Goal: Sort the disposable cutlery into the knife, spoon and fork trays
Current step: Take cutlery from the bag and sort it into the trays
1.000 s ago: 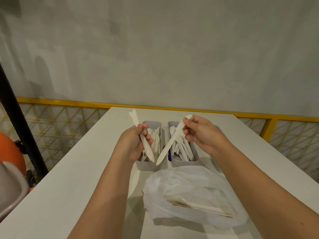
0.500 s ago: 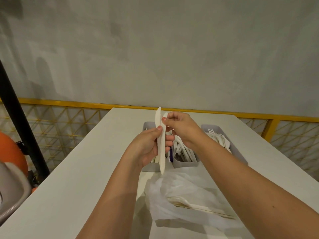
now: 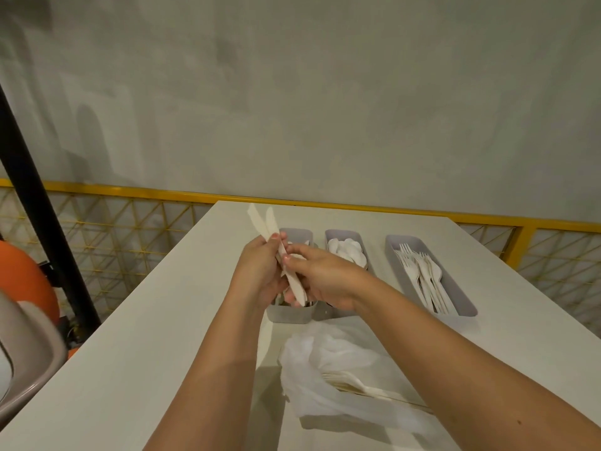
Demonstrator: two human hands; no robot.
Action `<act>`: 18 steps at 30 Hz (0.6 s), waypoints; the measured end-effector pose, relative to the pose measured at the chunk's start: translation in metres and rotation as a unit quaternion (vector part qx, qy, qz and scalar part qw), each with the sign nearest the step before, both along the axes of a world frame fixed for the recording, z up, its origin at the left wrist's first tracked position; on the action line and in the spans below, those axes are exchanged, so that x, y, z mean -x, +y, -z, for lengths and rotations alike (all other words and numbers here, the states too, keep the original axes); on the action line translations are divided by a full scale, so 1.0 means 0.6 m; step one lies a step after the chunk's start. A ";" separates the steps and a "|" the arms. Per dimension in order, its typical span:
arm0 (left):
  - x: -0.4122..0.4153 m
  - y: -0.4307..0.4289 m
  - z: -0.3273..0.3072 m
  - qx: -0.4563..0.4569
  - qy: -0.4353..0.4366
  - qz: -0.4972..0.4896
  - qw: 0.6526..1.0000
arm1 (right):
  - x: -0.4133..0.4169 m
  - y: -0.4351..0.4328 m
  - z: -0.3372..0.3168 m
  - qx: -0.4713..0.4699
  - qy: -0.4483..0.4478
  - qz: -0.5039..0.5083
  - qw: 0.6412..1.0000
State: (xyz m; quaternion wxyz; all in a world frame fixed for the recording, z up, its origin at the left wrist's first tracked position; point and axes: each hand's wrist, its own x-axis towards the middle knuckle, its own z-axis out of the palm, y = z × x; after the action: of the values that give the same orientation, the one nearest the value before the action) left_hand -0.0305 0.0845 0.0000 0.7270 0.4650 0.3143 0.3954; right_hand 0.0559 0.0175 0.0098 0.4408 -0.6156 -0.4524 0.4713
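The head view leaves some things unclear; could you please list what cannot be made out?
Left tray: head view, contents hidden behind the left hand and right hand.
Held pieces: two pale ones, middles covered by both hands' fingers; kind unsure.
Bagged cutlery: veiled by the plastic bag, crossed by the right forearm; count unclear.
Grey object: cut off by the left edge.

You face a bare grey wall [image 3: 325, 92] (blotchy, dimly lit). Below it a yellow railing [image 3: 97, 187] with mesh panels runs behind the white surface [image 3: 146, 336]. A black pole [image 3: 40, 203] slants at your left, beside something orange [image 3: 26, 275].
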 end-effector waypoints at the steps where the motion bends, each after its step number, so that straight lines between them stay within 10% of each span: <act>1: 0.004 0.003 0.002 -0.026 0.021 -0.011 0.999 | -0.001 0.002 0.004 0.000 -0.012 -0.004 1.000; 9: 0.022 0.043 0.054 -0.150 0.243 -0.056 0.957 | -0.046 0.045 0.010 0.022 -0.018 0.224 0.974; 18: 0.024 0.057 0.083 -0.113 0.322 0.013 0.940 | -0.021 0.114 0.040 0.143 -0.145 0.186 0.961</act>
State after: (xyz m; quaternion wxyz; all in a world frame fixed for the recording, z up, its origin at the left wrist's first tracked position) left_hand -0.0449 0.1188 -0.0501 0.5351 0.6505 0.4785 0.2480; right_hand 0.0687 0.0861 -0.0141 0.3577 -0.8074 -0.3163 0.3466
